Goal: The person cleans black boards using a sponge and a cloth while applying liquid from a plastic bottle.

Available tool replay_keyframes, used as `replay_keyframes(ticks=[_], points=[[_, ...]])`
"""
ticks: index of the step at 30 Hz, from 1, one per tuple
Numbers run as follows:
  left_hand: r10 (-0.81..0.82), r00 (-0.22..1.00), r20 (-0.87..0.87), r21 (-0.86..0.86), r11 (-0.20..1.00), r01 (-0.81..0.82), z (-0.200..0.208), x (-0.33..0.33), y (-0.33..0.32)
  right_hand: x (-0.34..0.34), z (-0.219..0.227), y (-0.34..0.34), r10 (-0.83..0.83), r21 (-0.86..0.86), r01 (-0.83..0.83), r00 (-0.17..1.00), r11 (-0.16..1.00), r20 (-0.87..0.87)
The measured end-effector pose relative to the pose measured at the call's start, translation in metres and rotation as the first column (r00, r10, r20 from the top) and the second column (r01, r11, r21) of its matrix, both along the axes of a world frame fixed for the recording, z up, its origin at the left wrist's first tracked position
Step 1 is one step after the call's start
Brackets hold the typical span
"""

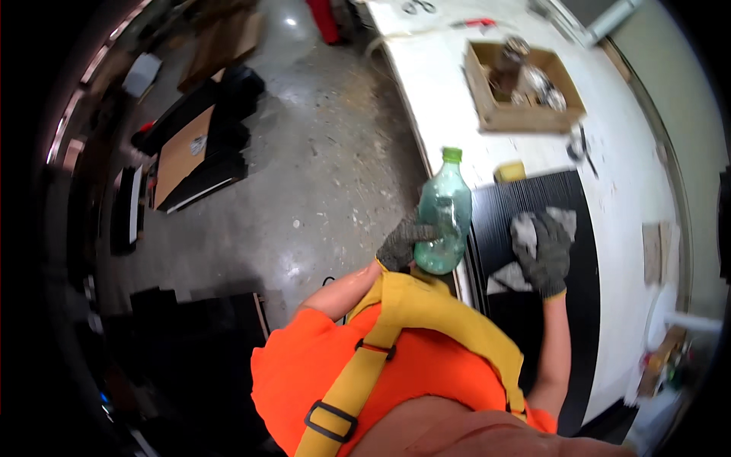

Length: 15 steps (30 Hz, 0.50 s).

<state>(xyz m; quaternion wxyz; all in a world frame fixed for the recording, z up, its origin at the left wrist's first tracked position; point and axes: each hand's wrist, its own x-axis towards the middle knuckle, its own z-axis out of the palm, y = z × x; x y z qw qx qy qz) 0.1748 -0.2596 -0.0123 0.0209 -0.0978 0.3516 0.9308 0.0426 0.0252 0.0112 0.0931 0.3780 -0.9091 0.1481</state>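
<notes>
A clear green plastic bottle (445, 217) with a green cap stands out over the near edge of the white bench. My left hand (407, 242), in a dark grey work glove, is closed round its lower part. On the right, my gloved right hand (546, 255) presses a crumpled greyish-white rag (525, 236) against a black ribbed panel (499, 209) on the bench. Parts of the rag stick out on both sides of the glove. Just beyond the panel's far edge lies a small yellow block (510, 170).
A cardboard box (533, 122) holding glassy or metallic items sits farther along the white bench (426, 91). Beyond it are a red-handled tool (476, 23) and scissors (419, 7). Left on the concrete floor (320, 167) stand black panels and a cardboard-topped stack (183, 160).
</notes>
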Motion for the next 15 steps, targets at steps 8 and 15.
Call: replay_keyframes(ticks=[8, 15], points=[[-0.209, 0.975, 0.074, 0.017, 0.978, 0.208, 0.024, 0.003, 0.023, -0.011, -0.013, -0.003, -0.17, -0.546, 0.523, 0.806, 0.655, 0.567], [-0.437, 0.894, 0.093, -0.091, 0.891, 0.445, 0.035, 0.003, 0.049, -0.011, -0.045, 0.02, 0.716, -0.696, 0.716, 0.454, 0.062, 0.53]])
